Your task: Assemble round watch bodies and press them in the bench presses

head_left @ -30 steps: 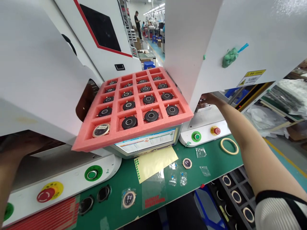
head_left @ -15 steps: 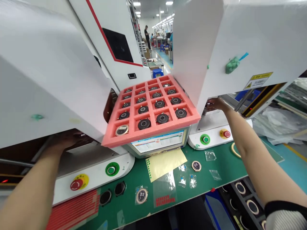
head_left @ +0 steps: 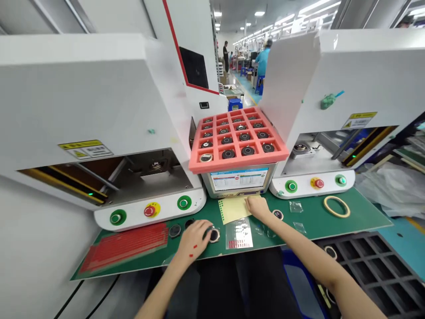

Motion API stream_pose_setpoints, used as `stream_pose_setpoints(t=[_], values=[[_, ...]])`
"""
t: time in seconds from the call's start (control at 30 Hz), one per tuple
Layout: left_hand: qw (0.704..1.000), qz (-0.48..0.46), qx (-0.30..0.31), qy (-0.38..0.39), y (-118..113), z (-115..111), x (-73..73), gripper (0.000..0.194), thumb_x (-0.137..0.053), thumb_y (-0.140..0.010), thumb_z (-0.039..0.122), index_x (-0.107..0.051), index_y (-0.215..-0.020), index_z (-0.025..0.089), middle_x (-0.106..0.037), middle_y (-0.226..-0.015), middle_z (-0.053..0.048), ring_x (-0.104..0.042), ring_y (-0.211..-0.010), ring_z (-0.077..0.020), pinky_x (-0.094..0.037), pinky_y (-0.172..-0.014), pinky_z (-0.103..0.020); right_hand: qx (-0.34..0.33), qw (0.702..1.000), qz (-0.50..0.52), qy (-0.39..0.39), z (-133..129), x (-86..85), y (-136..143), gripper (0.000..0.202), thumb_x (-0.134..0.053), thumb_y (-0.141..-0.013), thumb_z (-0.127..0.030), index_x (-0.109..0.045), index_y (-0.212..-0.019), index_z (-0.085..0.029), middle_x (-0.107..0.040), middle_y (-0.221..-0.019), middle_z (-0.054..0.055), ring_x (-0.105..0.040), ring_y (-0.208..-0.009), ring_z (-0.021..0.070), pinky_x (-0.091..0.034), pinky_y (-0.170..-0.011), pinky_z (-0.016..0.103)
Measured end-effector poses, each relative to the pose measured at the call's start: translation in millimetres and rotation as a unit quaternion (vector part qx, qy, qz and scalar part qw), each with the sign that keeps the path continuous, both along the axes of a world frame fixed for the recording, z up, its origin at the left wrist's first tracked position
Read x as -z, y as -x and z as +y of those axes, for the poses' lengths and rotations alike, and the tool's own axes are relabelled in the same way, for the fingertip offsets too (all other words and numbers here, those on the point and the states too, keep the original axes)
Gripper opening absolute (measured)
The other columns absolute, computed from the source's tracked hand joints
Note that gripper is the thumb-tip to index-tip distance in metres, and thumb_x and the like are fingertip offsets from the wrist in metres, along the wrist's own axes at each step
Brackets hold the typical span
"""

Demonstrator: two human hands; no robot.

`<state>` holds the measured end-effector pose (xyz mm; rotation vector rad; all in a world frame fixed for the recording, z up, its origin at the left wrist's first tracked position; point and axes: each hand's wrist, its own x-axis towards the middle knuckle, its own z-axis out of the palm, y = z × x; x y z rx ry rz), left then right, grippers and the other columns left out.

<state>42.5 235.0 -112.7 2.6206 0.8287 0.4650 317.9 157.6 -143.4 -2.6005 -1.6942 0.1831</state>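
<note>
My left hand [head_left: 195, 239] is over the green mat [head_left: 312, 221], its fingers curled around a dark round watch piece [head_left: 207, 232] beside a light-rimmed round piece [head_left: 215, 235]. Two small red stickers show on the back of that hand. Another dark disc [head_left: 174, 231] lies to its left. My right hand [head_left: 257, 207] is curled at the right edge of the yellow sheet [head_left: 234, 209]; its fingertips are hidden, so anything in them cannot be made out. A round light-rimmed piece [head_left: 278, 215] lies just right of it. Below the sheet is a clear film with red tabs [head_left: 239, 243].
Two white machines stand left [head_left: 159, 208] and right [head_left: 310, 184], each with a round part inside. Between them a pink foam tray [head_left: 239, 167] of black discs rests above a screen [head_left: 239, 178]. Red strips, a tape ring [head_left: 336, 206] and a black tray [head_left: 381, 266] surround the work area.
Both hands have left the machine openings and come down to the mat. The lights inside the machines have turned from red to green. The camera view has shifted, showing more of both machines.
</note>
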Motion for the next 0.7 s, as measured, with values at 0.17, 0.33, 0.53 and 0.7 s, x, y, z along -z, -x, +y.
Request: stream_pose_setpoints(t=[0.17,0.33,0.53,0.7], values=[[0.999,-0.031,-0.029,0.002,21.5,-23.7,22.0,0.025,-0.043,-0.091,0.022,-0.066,-0.100,0.020,-0.071,-0.104,-0.006,-0.068,-0.098,-0.0196,-0.056,-0.085,-0.034,0.040,0.999,0.017,0.022,32.6,-9.9,6.4,0.027,-0.059,-0.093,-0.034,-0.062,-0.109,-0.012,-0.065,-0.107,0.008,-0.065,-0.093,0.0187,-0.056,-0.082,0.039],[0.998,-0.052,-0.036,0.030,36.5,-34.6,37.6,0.024,-0.042,-0.091,0.018,-0.064,-0.100,0.020,-0.069,-0.105,-0.007,-0.065,-0.101,-0.0209,-0.055,-0.088,-0.037,0.067,0.997,0.029,-0.004,30.5,-16.8,12.8,0.027,-0.058,-0.094,-0.034,-0.061,-0.111,-0.013,-0.065,-0.107,0.007,-0.065,-0.091,0.0181,-0.056,-0.080,0.037],[0.995,-0.051,-0.029,0.078,16.1,-28.2,40.1,0.032,-0.058,-0.083,0.019,-0.061,-0.115,0.019,-0.064,-0.120,-0.011,-0.054,-0.115,-0.0288,-0.043,-0.101,-0.048,0.042,0.992,0.049,-0.107,-4.2,-19.9,29.2,0.025,-0.052,-0.097,-0.035,-0.063,-0.103,-0.013,-0.066,-0.096,0.004,-0.065,-0.083,0.0147,-0.056,-0.074,0.032],[0.984,-0.072,-0.008,0.165,3.9,-16.1,38.4,0.031,-0.068,-0.075,0.018,-0.067,-0.105,0.021,-0.067,-0.114,-0.008,-0.056,-0.112,-0.0291,-0.041,-0.102,-0.048,0.015,0.980,0.054,-0.192,-93.3,-9.4,50.5,0.036,-0.050,-0.097,-0.041,-0.060,-0.076,-0.014,-0.058,-0.062,-0.003,-0.054,-0.052,0.0089,-0.044,-0.053,0.022]])
